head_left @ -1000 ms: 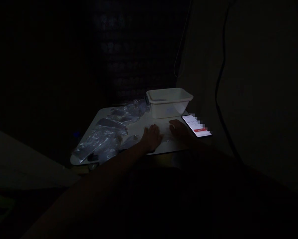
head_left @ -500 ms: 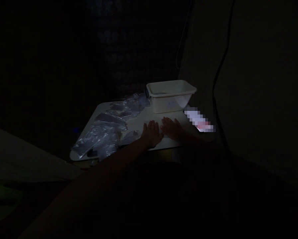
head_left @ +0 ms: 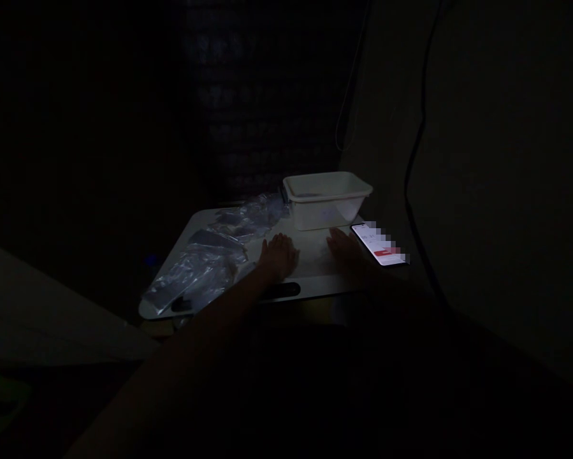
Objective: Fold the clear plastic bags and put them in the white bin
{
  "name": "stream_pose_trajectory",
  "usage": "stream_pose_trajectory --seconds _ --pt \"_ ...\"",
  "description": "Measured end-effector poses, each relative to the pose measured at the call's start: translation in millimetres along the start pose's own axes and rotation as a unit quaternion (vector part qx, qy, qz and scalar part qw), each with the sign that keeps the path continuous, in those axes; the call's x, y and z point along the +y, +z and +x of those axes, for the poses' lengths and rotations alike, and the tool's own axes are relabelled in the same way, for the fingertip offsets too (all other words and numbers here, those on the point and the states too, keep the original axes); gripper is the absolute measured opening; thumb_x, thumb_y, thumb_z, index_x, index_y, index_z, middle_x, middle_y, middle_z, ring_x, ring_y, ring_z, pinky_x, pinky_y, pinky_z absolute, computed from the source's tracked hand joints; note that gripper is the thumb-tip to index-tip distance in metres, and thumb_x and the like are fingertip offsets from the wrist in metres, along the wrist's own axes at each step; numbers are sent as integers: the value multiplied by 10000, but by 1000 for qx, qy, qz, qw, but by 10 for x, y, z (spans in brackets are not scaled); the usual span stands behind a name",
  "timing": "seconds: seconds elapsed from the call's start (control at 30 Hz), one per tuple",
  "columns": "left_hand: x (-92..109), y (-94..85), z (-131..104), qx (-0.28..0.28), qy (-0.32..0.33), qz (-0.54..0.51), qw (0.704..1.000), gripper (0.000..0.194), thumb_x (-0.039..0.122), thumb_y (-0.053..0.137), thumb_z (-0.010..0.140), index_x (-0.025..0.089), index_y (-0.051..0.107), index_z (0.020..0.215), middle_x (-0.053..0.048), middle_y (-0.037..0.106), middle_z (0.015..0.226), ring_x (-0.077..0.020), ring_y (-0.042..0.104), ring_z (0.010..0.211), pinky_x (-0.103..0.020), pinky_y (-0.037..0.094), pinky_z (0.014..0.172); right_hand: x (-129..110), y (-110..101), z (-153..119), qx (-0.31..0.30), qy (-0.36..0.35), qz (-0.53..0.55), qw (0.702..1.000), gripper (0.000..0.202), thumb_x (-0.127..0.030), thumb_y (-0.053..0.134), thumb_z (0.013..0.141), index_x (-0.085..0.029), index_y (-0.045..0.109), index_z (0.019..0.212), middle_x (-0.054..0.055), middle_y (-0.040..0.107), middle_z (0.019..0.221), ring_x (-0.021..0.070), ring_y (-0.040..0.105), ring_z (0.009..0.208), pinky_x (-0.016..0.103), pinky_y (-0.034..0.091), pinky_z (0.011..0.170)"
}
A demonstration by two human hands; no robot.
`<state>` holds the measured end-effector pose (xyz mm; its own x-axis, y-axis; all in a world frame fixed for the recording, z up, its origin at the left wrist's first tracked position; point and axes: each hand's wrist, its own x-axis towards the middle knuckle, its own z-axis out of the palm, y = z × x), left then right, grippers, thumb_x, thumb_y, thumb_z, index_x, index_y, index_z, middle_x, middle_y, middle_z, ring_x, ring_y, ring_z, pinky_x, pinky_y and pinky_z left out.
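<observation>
My left hand (head_left: 277, 256) lies flat and open over the white tabletop (head_left: 310, 288), fingers pointing away from me. Open too, my right hand (head_left: 344, 247) is farther right, its edges soft in the dark. Between them a faint translucent patch, perhaps a clear plastic bag (head_left: 313, 255), shows on the surface; its outline cannot be made out. To the left of my left hand several clear plastic bags (head_left: 197, 268) lie in a loose pile. Just beyond my right hand stands a white plastic tub (head_left: 315, 213).
A lit phone (head_left: 377, 245) lies on the table's right side, partly pixelated. More crumpled clear bags (head_left: 255, 215) reach back to the tub. A dark cable (head_left: 414, 159) hangs along the right wall. The room is very dark.
My hands have moved apart, the left one to the left and the right one to the right. The view has shifted a little, so the table appears lower.
</observation>
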<state>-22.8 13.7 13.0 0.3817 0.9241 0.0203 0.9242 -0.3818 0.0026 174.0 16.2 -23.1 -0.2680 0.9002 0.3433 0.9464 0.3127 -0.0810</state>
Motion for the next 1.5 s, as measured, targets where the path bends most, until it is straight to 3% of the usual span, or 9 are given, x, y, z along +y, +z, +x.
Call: stream_pose_trajectory --seconds 0.2,0.33,0.57,0.8,0.93,1.0,1.1,1.27,1.5 --pt "127 157 -7 14 65 7 998 511 338 146 813 62 219 1236 -128 214 1308 -213 155 1198 -390 145 948 -305 36 28 -11 -56 -38 998 373 -224 223 816 -125 411 1123 123 363 1238 188 279 1158 419 193 922" --pt "125 243 -22 4 64 15 998 536 358 137 811 38 228 1232 -149 206 1305 -220 147 1200 -403 138 946 -409 57 45 -24 -58 -45 997 412 -291 223 814 -117 381 1152 129 365 1236 194 313 1139 436 225 902" --pt "96 190 -58 -19 28 18 999 632 459 133 787 20 210 1236 -175 175 1307 -252 100 1206 -451 117 934 -240 132 -39 1 -42 -86 995 435 -322 215 816 -105 383 1153 152 349 1238 232 298 1143 497 221 879" --pt "43 92 -54 -4 6 5 1000 608 450 133 794 35 257 1220 -180 215 1294 -279 145 1192 -508 113 905 26 177 -104 18 -66 -101 993 360 -124 266 787 -206 456 1081 101 402 1214 229 306 1141 501 223 877" --pt "101 -79 -71 62 115 17 991 463 361 285 778 78 406 1124 -164 391 1195 -263 322 1108 -445 230 883 137 104 -11 58 -33 -95 993 386 -61 284 752 -143 449 1092 131 433 1180 228 352 1107 447 294 861" --pt "217 -150 -94 62 205 28 976 343 297 354 749 86 531 953 -149 534 1007 -236 466 954 -370 338 803 146 45 44 64 -24 -91 994 375 -57 280 752 -109 457 1078 147 464 1143 227 383 1080 422 326 844" --pt "444 -186 -134 60 282 52 956 259 229 376 732 82 586 769 -143 586 797 -221 536 780 -332 400 676 108 -44 96 69 6 -76 995 346 -72 267 769 -96 479 1041 153 495 1102 219 419 1043 390 356 821" --pt "697 -132 -132 58 315 80 944 183 120 410 696 100 588 734 -119 599 706 -217 555 697 -309 411 570 22 -151 90 42 22 -86 995 341 -98 243 789 -114 487 1026 151 487 1112 224 423 1034 387 387 771" --pt "782 -35 -61 51 306 76 947 155 63 435 674 109 571 733 -113 596 674 -216 568 692 -306 409 577 -9 -250 47 12 35 -101 994 366 -95 253 781 -135 461 1080 139 448 1163 234 382 1083 396 390 760"
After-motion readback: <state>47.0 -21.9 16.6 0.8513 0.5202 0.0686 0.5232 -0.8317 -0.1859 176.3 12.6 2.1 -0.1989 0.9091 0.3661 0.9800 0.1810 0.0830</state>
